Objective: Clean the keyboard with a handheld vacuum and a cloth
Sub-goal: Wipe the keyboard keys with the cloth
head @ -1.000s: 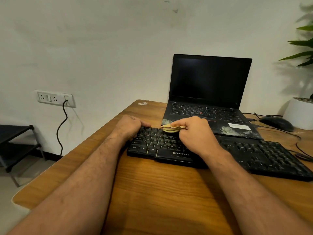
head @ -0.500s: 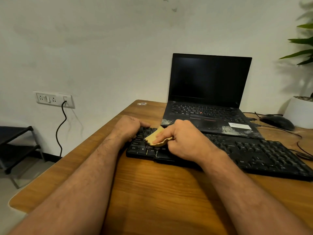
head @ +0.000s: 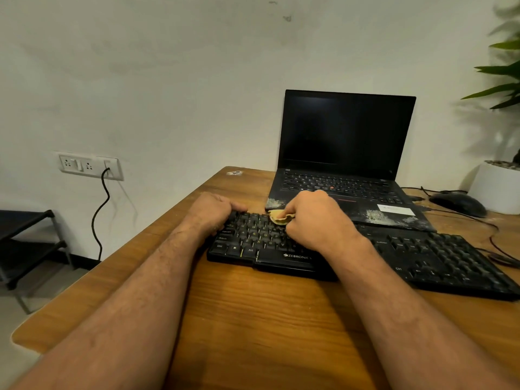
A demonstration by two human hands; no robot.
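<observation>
A black Zebronics keyboard (head: 422,257) lies across the wooden desk (head: 253,319). My right hand (head: 315,218) is closed on a small folded yellow cloth (head: 277,215), pressing it on the upper key rows near the keyboard's left half. My left hand (head: 213,211) grips the keyboard's top-left corner, fingers curled over its edge. No handheld vacuum is in view.
An open black laptop (head: 346,153) with dusty white smears on its palm rest stands just behind the keyboard. A black mouse (head: 457,204) and cables lie at the right, next to a white plant pot (head: 495,187). A wall socket (head: 87,166) and a dark shelf (head: 25,229) are at left.
My right hand slid the cloth left and toward the near rows, then back right and up to the top rows. My left hand has stayed on the corner.
</observation>
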